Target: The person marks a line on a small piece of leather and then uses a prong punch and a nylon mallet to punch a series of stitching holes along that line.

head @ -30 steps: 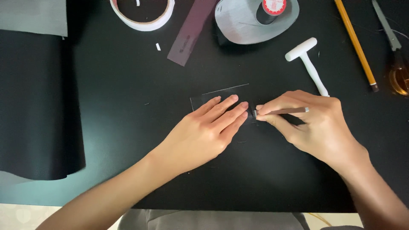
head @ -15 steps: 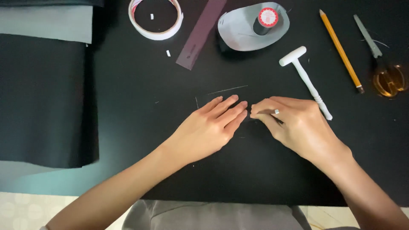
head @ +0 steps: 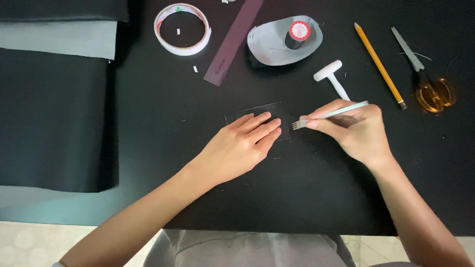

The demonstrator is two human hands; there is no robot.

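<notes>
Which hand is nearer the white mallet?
Right. The right hand sits just below the mallet, holding a pronged chisel; the left hand is further left.

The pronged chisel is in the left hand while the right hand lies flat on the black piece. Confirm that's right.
Not quite: the hands are swapped. In the head view the right hand holds the pronged chisel, its teeth at the edge of the black piece, while the left hand lies flat on that piece.

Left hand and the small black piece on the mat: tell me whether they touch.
Touching. The head view shows the left hand lying flat, fingers pressed on the black piece, with no gap visible under them.
</notes>
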